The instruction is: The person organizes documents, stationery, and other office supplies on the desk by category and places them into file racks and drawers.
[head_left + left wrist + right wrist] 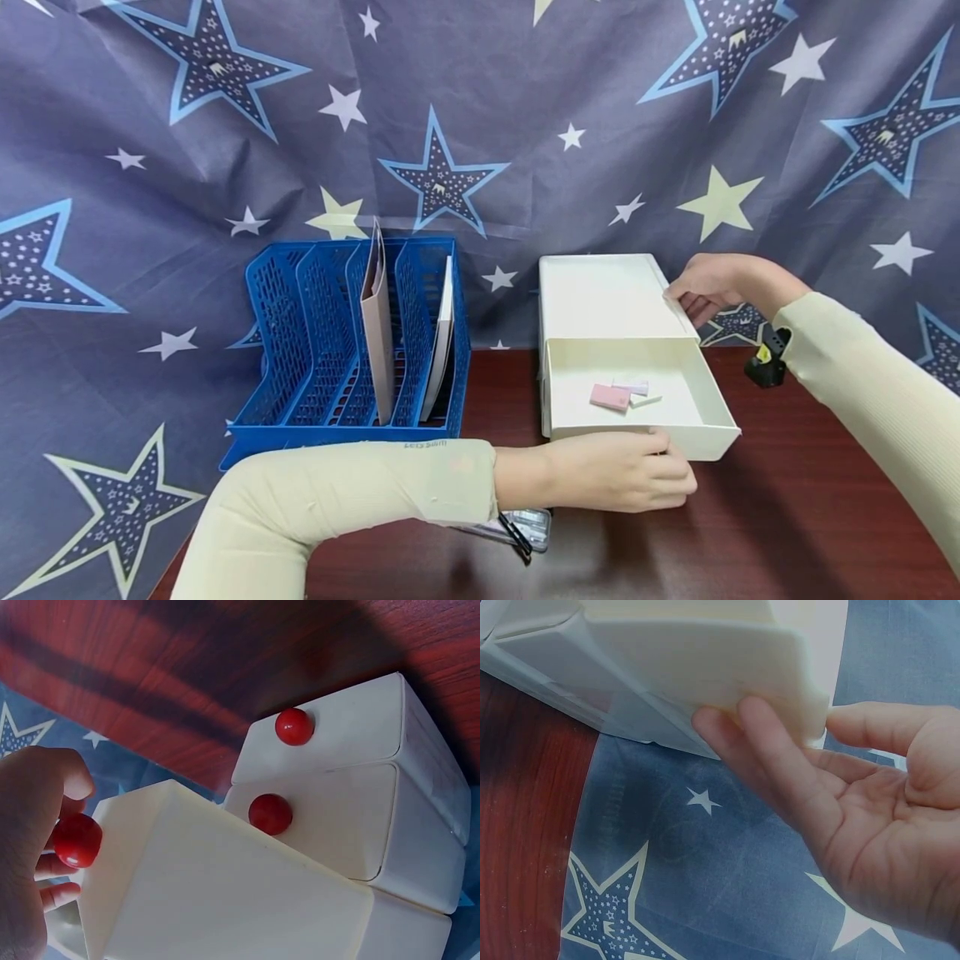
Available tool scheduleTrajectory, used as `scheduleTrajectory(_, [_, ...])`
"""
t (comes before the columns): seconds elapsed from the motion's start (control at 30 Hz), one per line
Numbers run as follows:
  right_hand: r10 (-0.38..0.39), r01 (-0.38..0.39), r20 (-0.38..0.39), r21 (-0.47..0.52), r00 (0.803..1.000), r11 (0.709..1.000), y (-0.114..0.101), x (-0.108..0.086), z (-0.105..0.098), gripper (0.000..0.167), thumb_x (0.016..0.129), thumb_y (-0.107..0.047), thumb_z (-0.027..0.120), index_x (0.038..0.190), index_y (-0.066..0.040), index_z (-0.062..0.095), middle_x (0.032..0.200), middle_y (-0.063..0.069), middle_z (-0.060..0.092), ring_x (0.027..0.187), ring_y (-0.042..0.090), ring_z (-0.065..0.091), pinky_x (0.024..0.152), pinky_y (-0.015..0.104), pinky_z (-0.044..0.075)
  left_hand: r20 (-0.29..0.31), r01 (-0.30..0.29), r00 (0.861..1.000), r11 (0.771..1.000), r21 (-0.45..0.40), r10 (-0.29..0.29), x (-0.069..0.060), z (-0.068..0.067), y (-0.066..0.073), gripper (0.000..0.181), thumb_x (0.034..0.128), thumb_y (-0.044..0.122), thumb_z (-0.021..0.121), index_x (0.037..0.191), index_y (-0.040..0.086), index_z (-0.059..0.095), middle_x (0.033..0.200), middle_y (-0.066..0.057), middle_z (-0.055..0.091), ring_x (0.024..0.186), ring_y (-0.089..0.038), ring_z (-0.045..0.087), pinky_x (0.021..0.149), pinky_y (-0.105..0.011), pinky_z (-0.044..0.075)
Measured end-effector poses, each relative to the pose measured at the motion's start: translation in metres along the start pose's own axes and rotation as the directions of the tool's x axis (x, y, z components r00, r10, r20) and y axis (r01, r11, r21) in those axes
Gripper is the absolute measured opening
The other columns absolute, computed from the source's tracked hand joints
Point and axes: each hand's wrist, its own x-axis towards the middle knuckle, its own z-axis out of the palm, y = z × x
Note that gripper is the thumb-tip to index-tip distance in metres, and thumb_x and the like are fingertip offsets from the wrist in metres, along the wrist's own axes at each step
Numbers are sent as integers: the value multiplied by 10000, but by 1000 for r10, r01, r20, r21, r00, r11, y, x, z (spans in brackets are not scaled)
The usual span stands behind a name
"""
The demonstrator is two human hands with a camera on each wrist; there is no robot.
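A white drawer unit [611, 296] stands on the right of the table, its top drawer [716, 442] pulled well out. Inside that drawer lie a pink block [610, 397], a pale lilac piece [632, 387] and a small white piece [646, 401]. At the drawer's front, my left hand [622, 471] has its fingers curled round a red knob [77, 841]. My right hand [708, 287] braces the unit's right side; in the right wrist view, straight fingers [772, 742] lie against the white wall and the thumb touches its edge.
Two lower drawers show red knobs, the middle knob [270, 814] and the bottom knob [294, 726]. A blue file rack [277, 333] at left holds a brown folder [378, 333] and a white book [441, 350]. A clear case [534, 527] and black pens [516, 537] lie partly behind the left arm.
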Motion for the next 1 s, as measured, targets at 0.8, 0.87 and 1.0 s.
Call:
scheduleTrajectory(0.8, [-10, 10, 1, -1, 1000, 1000, 1, 1, -2, 487, 1053, -192, 466, 1310, 221, 449, 949, 114, 694, 805, 153, 702, 794, 365, 618, -44, 37, 998, 999, -36, -39, 4, 5, 1, 527, 1051, 28, 176, 1246, 182, 641, 1216, 76, 592, 1119, -101, 530, 888, -269, 427])
scheduleTrajectory(0.87, [-11, 11, 2, -1, 1000, 1000, 1, 1, -2, 486, 1053, -194, 468, 1307, 220, 454, 949, 113, 695, 806, 153, 701, 795, 365, 618, -45, 40, 998, 999, -36, -42, 4, 6, 2, 525, 1052, 31, 180, 1241, 189, 643, 1216, 79, 591, 1119, -100, 529, 886, -267, 426])
scheduleTrajectory(1.0, [-12, 12, 6, 0, 1000, 1000, 2, 0, -1, 485, 1052, -198, 469, 1303, 218, 464, 948, 111, 698, 809, 154, 702, 800, 369, 618, -38, 41, 998, 999, -35, -42, 4, 5, 3, 512, 1058, 46, 192, 1257, 188, 642, 1235, 73, 587, 1133, -105, 530, 887, -266, 422])
